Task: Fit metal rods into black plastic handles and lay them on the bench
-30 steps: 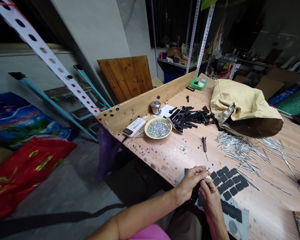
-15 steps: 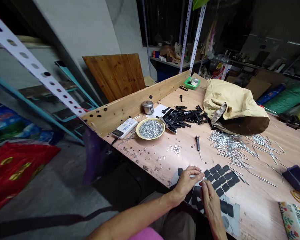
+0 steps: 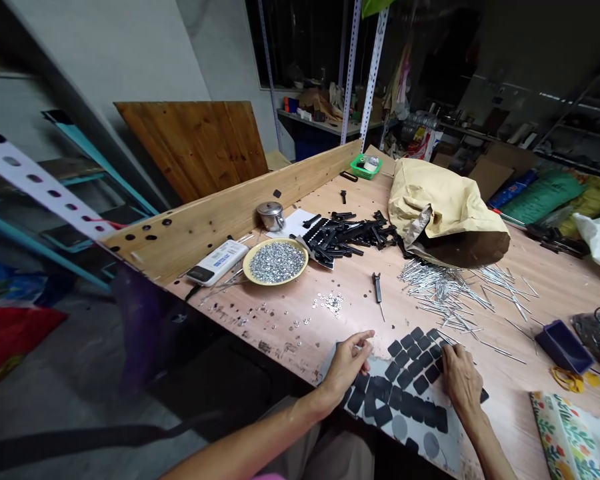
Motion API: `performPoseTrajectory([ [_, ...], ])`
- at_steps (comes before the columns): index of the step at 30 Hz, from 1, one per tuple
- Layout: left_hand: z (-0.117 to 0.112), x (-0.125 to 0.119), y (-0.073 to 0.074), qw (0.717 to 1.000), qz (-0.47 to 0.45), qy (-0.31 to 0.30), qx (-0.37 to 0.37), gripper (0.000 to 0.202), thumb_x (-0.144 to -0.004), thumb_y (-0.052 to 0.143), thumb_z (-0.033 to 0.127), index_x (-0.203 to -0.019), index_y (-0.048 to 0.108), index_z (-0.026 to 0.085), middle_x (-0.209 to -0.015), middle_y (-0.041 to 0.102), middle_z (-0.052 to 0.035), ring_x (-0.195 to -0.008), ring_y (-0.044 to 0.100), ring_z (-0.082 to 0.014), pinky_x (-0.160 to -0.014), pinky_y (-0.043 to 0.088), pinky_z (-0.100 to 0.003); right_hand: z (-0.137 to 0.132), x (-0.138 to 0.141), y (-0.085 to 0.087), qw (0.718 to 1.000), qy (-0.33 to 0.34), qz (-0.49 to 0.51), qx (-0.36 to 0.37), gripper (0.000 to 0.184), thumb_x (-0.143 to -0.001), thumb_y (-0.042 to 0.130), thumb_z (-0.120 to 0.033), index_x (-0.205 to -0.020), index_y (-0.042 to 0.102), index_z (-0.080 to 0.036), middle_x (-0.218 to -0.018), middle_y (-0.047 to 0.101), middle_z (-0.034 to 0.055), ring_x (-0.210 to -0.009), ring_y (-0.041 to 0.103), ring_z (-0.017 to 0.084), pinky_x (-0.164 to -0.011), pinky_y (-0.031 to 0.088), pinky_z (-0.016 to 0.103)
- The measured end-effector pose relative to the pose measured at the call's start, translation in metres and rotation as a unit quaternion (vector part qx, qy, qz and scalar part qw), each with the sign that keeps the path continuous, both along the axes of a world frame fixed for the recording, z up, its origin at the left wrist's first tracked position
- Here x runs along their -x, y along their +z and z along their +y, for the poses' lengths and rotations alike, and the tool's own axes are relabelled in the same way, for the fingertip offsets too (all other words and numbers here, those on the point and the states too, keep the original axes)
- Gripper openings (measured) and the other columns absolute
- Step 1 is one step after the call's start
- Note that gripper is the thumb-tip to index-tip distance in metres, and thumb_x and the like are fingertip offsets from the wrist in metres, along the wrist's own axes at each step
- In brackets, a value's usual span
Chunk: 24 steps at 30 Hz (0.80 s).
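Observation:
My left hand (image 3: 351,365) hovers over the left part of a grey sheet (image 3: 453,440), index finger stretched out and the others loosely bent; I see nothing held. The fingers of my right hand (image 3: 461,379) are bent together on a thin metal rod (image 3: 473,361) at the near edge of the rod pile; the fingers hide part of it. Rows of black rounded-square pads (image 3: 420,360) lie on and beyond the sheet, between my hands. Past them, a black plastic part (image 3: 377,288) with a thin metal pin sticking out lies alone on the table.
A yellow bowl (image 3: 250,275) holds small metal pieces, near scattered washers (image 3: 333,303). Behind are a heap of black parts (image 3: 350,233) and a paper sack (image 3: 440,200) beside loose metal rods (image 3: 435,287). A purple bin (image 3: 563,347) and a floral box (image 3: 560,427) stand right.
My hands were together over the pads and have parted. The right hand moved right to the metal rods; the left drew back left and its fingers loosened. The view shifted right.

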State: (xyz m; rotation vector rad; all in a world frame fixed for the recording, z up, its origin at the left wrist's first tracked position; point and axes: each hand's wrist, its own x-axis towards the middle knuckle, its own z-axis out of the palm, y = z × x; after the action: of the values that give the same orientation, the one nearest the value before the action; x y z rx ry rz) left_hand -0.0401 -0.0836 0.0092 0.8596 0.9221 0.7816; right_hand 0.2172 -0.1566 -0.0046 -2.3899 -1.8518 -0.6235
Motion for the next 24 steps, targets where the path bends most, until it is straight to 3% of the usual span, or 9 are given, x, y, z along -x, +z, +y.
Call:
performPoseTrajectory([
  [5,0.002,0.001,-0.001,1.000,0.006,0.003,0.007,0.046,-0.069,0.067,0.036,-0.110,0.060,0.015,-0.079,0.052,0.0026,-0.047,0.049,-0.0030,-0.045,0.040,-0.017,-0.002,0.004,0.000,0.999,0.031,-0.013,-0.007,0.026,-0.087,0.039,-0.012,-0.069,0.055,-0.021,-0.072,0.055,0.0073,-0.072,0.049,0.021,-0.042,0.030,0.024],
  [10,0.002,-0.001,-0.002,1.000,0.010,0.010,0.009,0.045,-0.070,0.066,0.035,-0.110,0.058,0.015,-0.079,0.051,0.0028,-0.047,0.049,-0.0029,-0.045,0.040,-0.017,-0.012,0.029,-0.005,0.971,0.238,0.001,0.029,0.030,-0.085,0.035,-0.003,-0.082,0.059,-0.021,-0.074,0.055,0.0055,-0.070,0.047,0.018,-0.054,0.040,0.026],
  [14,0.001,-0.004,-0.001,1.000,0.015,0.001,0.006,0.044,-0.071,0.065,0.033,-0.111,0.058,0.015,-0.078,0.051,0.0030,-0.047,0.049,-0.0029,-0.046,0.040,-0.017,-0.011,0.031,-0.003,0.988,0.145,0.049,-0.035,0.029,-0.090,0.034,-0.015,-0.073,0.056,-0.022,-0.069,0.051,0.0056,-0.068,0.047,0.019,-0.044,0.034,0.024],
  [18,0.001,-0.005,0.000,1.000,0.018,0.003,0.000,0.046,-0.071,0.064,0.034,-0.112,0.057,0.016,-0.078,0.052,0.0029,-0.048,0.048,-0.0028,-0.046,0.040,-0.017,-0.010,0.030,-0.003,0.964,0.249,0.094,-0.007,0.032,-0.091,0.030,-0.015,-0.077,0.058,-0.024,-0.068,0.053,0.0034,-0.064,0.048,0.016,-0.048,0.039,0.024],
  [22,-0.001,-0.008,0.002,1.000,0.014,0.007,-0.002,0.046,-0.071,0.064,0.032,-0.113,0.055,0.016,-0.078,0.051,0.0026,-0.048,0.049,-0.0036,-0.047,0.040,-0.018,-0.004,0.022,0.000,0.974,0.206,0.093,-0.034,0.038,-0.092,0.025,-0.013,-0.072,0.056,-0.022,-0.065,0.050,0.0045,-0.058,0.044,0.016,-0.040,0.032,0.025],
  [24,-0.001,-0.010,0.002,1.000,0.016,0.004,-0.001,0.045,-0.071,0.064,0.031,-0.113,0.055,0.016,-0.078,0.051,0.0025,-0.048,0.049,-0.0040,-0.047,0.040,-0.019,-0.004,0.023,-0.001,0.971,0.220,0.086,-0.028,0.037,-0.091,0.026,-0.011,-0.071,0.056,-0.021,-0.065,0.051,0.0045,-0.059,0.044,0.016,-0.042,0.034,0.024],
])
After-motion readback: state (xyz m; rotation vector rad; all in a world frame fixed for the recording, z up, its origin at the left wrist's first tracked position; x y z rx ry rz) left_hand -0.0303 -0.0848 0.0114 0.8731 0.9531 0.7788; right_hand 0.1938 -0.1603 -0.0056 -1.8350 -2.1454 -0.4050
